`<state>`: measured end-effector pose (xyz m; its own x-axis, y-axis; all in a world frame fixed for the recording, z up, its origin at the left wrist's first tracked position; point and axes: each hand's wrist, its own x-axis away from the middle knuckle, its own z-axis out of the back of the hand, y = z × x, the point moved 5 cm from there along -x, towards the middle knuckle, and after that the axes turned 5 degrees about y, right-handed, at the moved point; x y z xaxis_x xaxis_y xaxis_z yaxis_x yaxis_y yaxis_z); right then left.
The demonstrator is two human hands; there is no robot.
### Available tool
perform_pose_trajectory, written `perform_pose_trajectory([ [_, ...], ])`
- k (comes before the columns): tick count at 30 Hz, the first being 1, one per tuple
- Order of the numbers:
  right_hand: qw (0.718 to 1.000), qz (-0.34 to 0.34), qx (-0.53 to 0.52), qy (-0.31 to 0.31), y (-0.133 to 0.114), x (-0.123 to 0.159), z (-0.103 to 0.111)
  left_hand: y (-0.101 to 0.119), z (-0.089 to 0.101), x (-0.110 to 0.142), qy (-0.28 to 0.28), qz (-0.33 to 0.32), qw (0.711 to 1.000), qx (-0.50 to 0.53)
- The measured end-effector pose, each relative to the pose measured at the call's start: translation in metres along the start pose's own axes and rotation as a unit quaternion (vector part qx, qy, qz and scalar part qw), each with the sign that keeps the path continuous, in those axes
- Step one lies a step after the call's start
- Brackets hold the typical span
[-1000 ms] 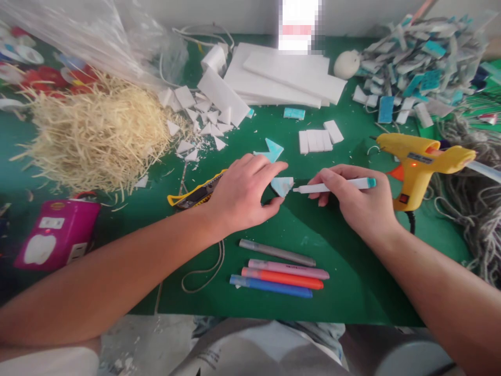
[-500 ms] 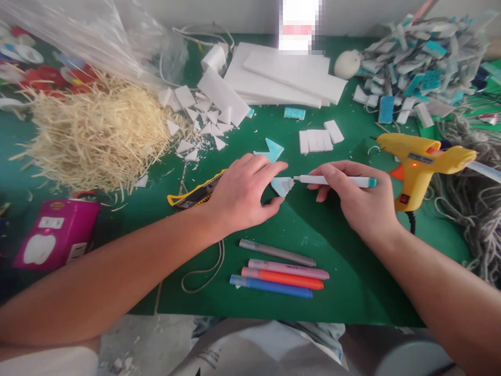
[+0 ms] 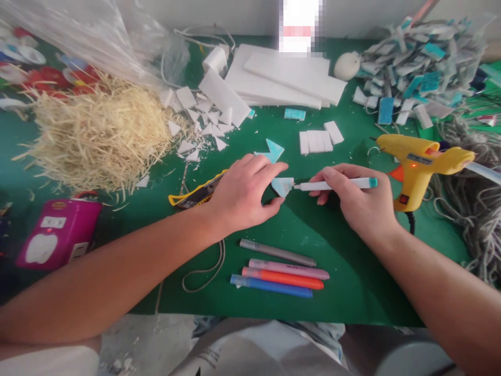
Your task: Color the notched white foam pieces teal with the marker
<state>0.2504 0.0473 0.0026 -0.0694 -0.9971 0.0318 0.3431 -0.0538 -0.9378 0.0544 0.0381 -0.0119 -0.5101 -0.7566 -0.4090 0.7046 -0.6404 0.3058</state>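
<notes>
Between the thumb and fingers of my left hand [image 3: 250, 193] is a small foam piece [image 3: 282, 185], pale blue on top with a ragged white right edge. My right hand [image 3: 352, 193] grips a white marker pen [image 3: 317, 185] with a teal end. Its tip touches or nearly touches the foam piece's right edge. Just beyond my left fingers lies a light-blue foam piece [image 3: 276, 150] with a notched, pointed outline. A yellow utility knife [image 3: 199, 193] is partly hidden under my left hand. Several capped markers, among them an orange marker [image 3: 282, 278], lie nearer to me.
A yellow glue gun [image 3: 415, 162] stands right of my right hand. White foam sheets [image 3: 274, 78], foam offcuts [image 3: 207, 115] and small white blocks [image 3: 315, 141] lie farther back. Straw [image 3: 102, 136] and a magenta power box [image 3: 58, 232] are at left, grey yarn [image 3: 473, 203] at right.
The marker's tip has dropped slightly down along the foam piece's right edge, my right hand moving with it. My left hand keeps its place.
</notes>
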Motion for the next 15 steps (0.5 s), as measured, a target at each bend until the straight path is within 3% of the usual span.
perform_pose_trajectory([
  [10,1.0,-0.002,-0.002,0.014,0.0016,0.0002,0.0025,-0.001,0.0005,0.0002,-0.003,-0.003,1.0,-0.007],
  [15,1.0,0.005,-0.002,-0.009,0.0011,0.0003,-0.0001,-0.0007,0.0002,0.0011,0.009,-0.01,1.0,-0.004],
])
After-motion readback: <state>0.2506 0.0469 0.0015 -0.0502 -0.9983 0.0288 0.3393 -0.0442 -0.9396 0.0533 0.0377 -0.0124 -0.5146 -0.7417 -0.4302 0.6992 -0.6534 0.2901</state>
